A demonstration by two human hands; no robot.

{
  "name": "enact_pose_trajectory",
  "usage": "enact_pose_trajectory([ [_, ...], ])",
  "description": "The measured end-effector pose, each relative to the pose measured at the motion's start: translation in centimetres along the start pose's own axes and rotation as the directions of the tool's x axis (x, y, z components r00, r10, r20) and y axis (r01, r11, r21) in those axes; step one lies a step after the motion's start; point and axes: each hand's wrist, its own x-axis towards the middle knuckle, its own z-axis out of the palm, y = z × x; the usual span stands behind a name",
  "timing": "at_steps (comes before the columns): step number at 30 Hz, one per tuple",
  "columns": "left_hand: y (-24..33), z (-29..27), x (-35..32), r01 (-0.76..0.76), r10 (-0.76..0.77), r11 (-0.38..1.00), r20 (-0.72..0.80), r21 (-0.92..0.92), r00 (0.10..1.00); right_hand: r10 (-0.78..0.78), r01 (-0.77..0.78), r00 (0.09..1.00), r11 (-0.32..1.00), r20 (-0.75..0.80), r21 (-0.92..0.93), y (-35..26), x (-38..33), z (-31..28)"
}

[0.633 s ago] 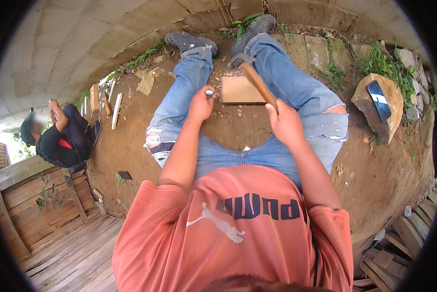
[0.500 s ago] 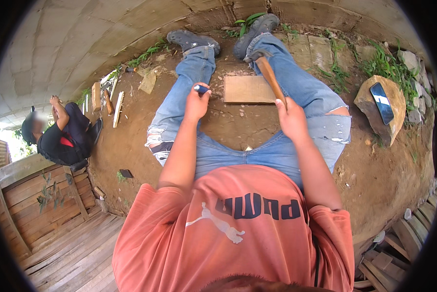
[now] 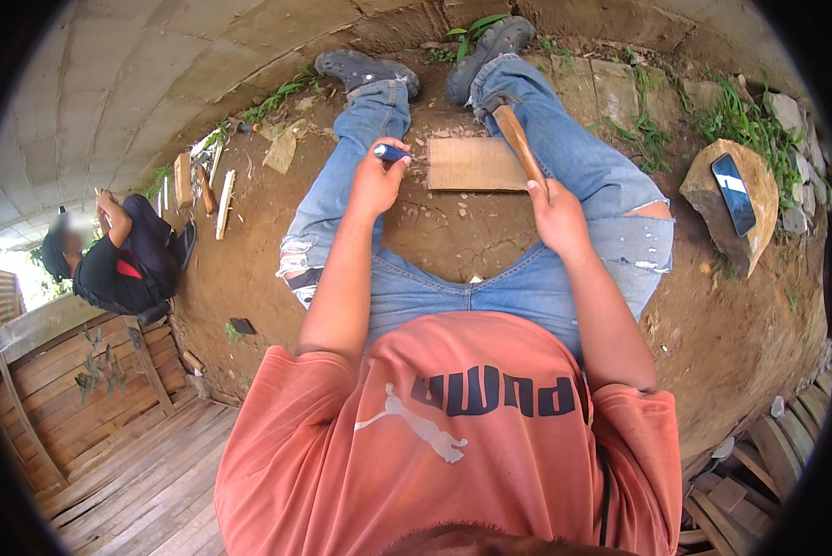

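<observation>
1. The person sits on bare dirt with legs stretched toward the top of the frame; a flat brown board (image 3: 474, 164) lies on the ground between the knees, just above centre.
2. The left hand (image 3: 376, 183) is closed around a small blue-tipped tool (image 3: 391, 152) (a chisel or marker, too small to tell), its tip near the board's left edge; whether it touches the board I cannot tell.
3. The right hand (image 3: 555, 215) is clamped on the wooden handle of a hammer (image 3: 511, 132), whose head hangs over the board's upper right corner, raised rather than resting.
4. As a judgement, the work looks barely begun: the board's face shows no cut, mark or hole, and both tools are only poised at its edges.
5. What is left seems to be nearly everything done to the board itself.
6. At the right, a dark phone (image 3: 735, 193) lies on a rock (image 3: 712, 222); at the left edge another person (image 3: 124, 264) crouches beside wooden scraps (image 3: 203, 185).
</observation>
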Motion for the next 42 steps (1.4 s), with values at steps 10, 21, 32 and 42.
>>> enact_pose_trajectory([
  [10, 2.3, -0.4, -0.4, 0.02, -0.038, 0.971, 0.071, 0.239, 0.997, -0.024, 0.024, 1.0, 1.0, -0.004, -0.017, 0.4, 0.1, 0.0],
  [21, -2.1, 4.9, -1.6, -0.155, 0.023, 0.881, 0.286, 0.448, 0.958, -0.043, 0.044, 0.999, 0.998, 0.023, -0.047, 0.3, 0.1, 0.1],
  [32, -2.2, 8.1, -0.7, -0.025, -0.146, 0.773, 0.216, 0.634, 0.966, -0.084, 0.084, 0.996, 0.99, 0.013, -0.11, 1.7, 0.7, 0.8],
  [42, -3.8, 6.3, -2.2, 0.081, -0.174, 0.891, 0.173, 0.447, 0.969, -0.015, 0.026, 0.998, 0.985, 0.064, -0.172, 1.8, 0.9, 1.1],
])
